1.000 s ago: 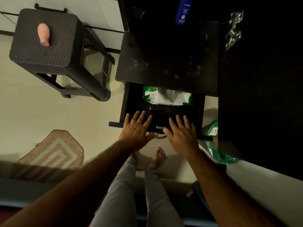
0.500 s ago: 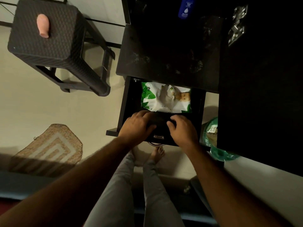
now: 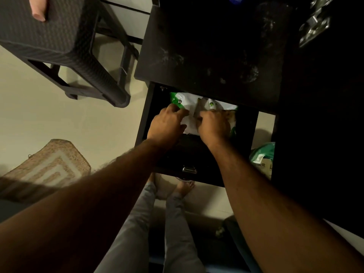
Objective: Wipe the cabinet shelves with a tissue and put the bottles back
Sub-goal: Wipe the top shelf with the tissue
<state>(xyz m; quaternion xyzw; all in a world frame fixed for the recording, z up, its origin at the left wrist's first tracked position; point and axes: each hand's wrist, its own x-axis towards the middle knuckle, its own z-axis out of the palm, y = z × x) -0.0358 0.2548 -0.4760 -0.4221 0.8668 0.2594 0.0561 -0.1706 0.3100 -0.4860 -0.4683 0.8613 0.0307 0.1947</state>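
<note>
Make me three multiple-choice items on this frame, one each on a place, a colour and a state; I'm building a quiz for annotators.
1. Where does the wipes pack lie?
A. on the stool
B. in the open drawer
C. on the mat

2. What colour is the bottle on the stool?
A. pink
B. yellow
C. black

3. The drawer is:
A. shut
B. pulled out
C. removed

Key: B, the pack sits inside the drawer under both hands, left hand and right hand; A, it looks pale pink; B, its inside shows below the cabinet shelf.
</note>
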